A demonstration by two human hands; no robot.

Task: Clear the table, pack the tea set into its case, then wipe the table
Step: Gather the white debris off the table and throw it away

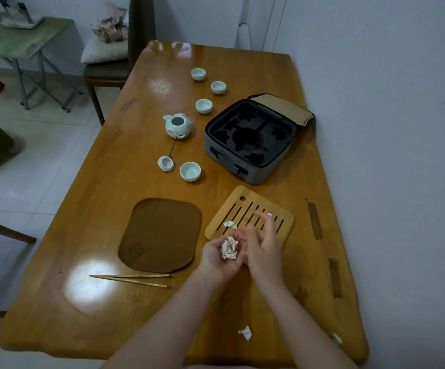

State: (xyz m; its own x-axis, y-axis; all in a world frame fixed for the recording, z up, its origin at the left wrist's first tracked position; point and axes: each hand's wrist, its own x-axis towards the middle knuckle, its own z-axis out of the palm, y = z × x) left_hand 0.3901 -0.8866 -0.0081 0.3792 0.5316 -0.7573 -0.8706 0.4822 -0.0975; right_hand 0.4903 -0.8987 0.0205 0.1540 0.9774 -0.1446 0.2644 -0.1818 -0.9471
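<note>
Well, near the front left corner of the glossy honey-brown wooden table lie the long bamboo tongs. Just beyond them is the flat brown rounded mat.

Further toward the far edge stands the pale green porcelain teapot. Its small round lid lies off beside it, tethered by a thin dark cord. The four matching pale green cups are strung out around it. None of the set is packed yet.

My left hand is turned palm up above the front half of the table. Its fingers curl loosely round a crumpled white paper wad. I judge I hold it cupped like this so it serves as a bin while I gather rubbish.

A torn white paper scrap lies on the slatted light bamboo tray, just beyond that hand. Behind the tray, toward the right edge, sits the square grey zip case. Its lid is thrown back and the black foam pockets are bare, ready for the pieces.

My right hand hovers over the tray, blurred. I cannot tell whether its fingers pinch anything or hang loose.

Two more small white scraps lie along the front edge, one of them at the right corner, so the paper-clearing isn't done.
</note>
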